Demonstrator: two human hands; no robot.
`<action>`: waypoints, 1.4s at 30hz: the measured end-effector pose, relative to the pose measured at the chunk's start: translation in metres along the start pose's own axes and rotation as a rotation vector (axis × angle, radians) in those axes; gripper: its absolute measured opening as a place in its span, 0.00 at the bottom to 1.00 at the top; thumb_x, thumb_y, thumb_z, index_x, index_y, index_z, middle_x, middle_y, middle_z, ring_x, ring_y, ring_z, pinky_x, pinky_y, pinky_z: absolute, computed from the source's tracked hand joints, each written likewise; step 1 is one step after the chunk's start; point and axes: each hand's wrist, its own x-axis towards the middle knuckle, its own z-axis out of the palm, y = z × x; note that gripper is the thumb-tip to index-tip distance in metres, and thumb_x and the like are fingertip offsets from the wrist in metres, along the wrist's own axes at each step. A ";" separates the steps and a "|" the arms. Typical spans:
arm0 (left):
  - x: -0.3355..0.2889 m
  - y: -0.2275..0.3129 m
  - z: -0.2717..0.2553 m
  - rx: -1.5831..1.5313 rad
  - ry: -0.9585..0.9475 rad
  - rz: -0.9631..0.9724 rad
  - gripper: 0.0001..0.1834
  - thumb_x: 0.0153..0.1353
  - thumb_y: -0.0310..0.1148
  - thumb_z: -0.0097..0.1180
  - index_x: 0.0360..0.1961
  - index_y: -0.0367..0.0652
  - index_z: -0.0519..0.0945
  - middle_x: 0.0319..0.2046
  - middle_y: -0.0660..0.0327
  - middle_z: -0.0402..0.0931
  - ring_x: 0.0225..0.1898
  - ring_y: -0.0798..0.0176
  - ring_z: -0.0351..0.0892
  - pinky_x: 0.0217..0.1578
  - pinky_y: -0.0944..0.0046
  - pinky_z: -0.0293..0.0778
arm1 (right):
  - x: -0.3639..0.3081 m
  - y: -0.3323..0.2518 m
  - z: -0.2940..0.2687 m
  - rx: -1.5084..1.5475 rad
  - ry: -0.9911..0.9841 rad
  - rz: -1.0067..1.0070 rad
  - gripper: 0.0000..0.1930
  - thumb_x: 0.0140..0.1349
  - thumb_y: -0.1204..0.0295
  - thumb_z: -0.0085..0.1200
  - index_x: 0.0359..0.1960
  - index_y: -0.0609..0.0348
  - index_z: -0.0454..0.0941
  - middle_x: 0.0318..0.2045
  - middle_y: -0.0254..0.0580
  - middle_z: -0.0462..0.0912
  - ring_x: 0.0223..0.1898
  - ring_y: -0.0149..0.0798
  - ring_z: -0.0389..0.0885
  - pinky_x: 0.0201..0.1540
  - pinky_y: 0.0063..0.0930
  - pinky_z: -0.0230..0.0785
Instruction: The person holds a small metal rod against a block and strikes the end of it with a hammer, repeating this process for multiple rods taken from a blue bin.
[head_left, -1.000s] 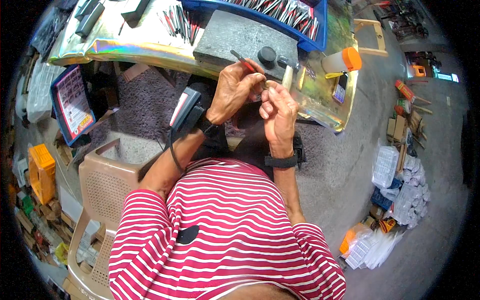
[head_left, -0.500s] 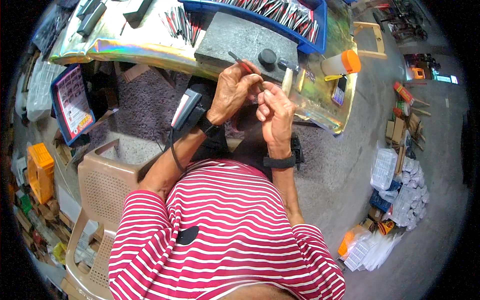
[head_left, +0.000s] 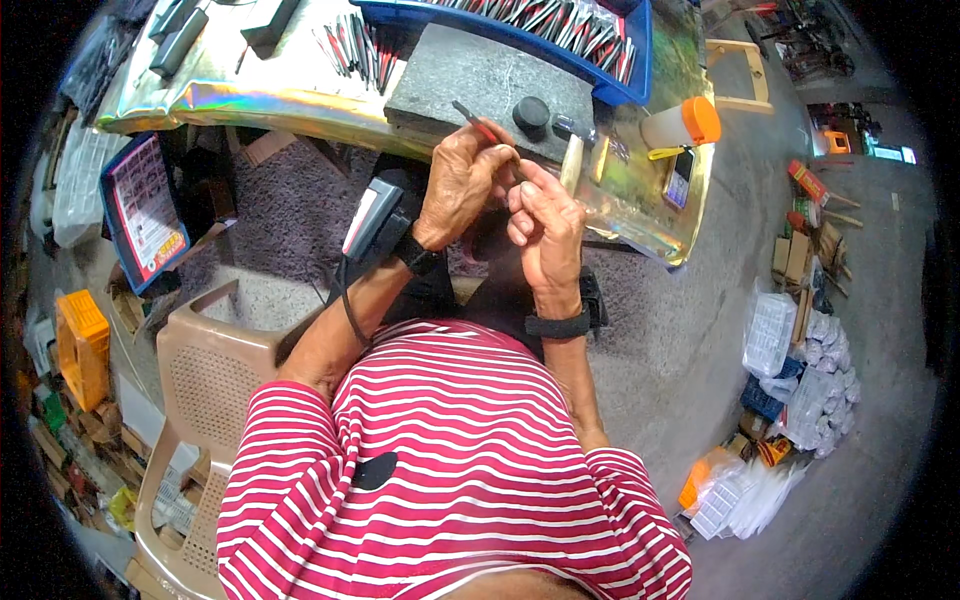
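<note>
A slim black-and-red pen-like tool (head_left: pixel 486 130) is held at the table's near edge, its dark end pointing up and left. My left hand (head_left: pixel 460 180) is closed around it, thumb and fingers pinching. Fingertips of my right hand (head_left: pixel 550 215) meet the tool's lower end; the fingers are curled, and that end is mostly hidden. Just beyond the hands lies a grey stone block (head_left: pixel 480 75) with a round black knob-like piece (head_left: pixel 531 116) on it. A small dark glassy item (head_left: pixel 572 128) and a pale stick-like piece (head_left: pixel 572 165) are beside the right hand.
A blue tray (head_left: pixel 632 92) full of similar slim tools stands at the back. A loose pile of them (head_left: pixel 360 55) lies left of the block. An orange-capped bottle (head_left: pixel 690 122) and a phone (head_left: pixel 680 180) sit at the right. A beige plastic chair (head_left: pixel 210 370) stands at left.
Both hands stay together on the tool, with only slight finger movement. The whole view has shifted a little; nothing was picked up or put down.
</note>
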 end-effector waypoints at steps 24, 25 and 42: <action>0.000 -0.007 -0.004 -0.063 -0.027 -0.086 0.02 0.51 0.23 0.43 0.26 0.37 0.69 0.17 0.64 0.69 0.17 0.75 0.69 0.16 0.77 0.66 | 0.003 0.014 -0.014 0.112 -0.023 0.071 0.14 0.54 0.77 0.44 0.42 0.68 0.65 0.23 0.37 0.70 0.16 0.20 0.62 0.15 0.09 0.56; 0.000 -0.008 -0.005 -0.067 -0.031 -0.084 0.02 0.51 0.23 0.43 0.26 0.37 0.69 0.17 0.64 0.69 0.17 0.75 0.69 0.16 0.77 0.66 | 0.003 0.014 -0.014 0.112 -0.023 0.071 0.14 0.54 0.77 0.44 0.42 0.68 0.65 0.23 0.37 0.70 0.16 0.20 0.62 0.15 0.09 0.56; -0.001 -0.010 -0.010 -0.039 0.002 -0.086 0.03 0.52 0.23 0.44 0.26 0.36 0.70 0.17 0.64 0.70 0.15 0.75 0.68 0.14 0.76 0.66 | -0.001 0.021 -0.009 -0.062 0.069 0.062 0.13 0.52 0.75 0.46 0.39 0.68 0.65 0.19 0.34 0.69 0.14 0.19 0.59 0.12 0.10 0.52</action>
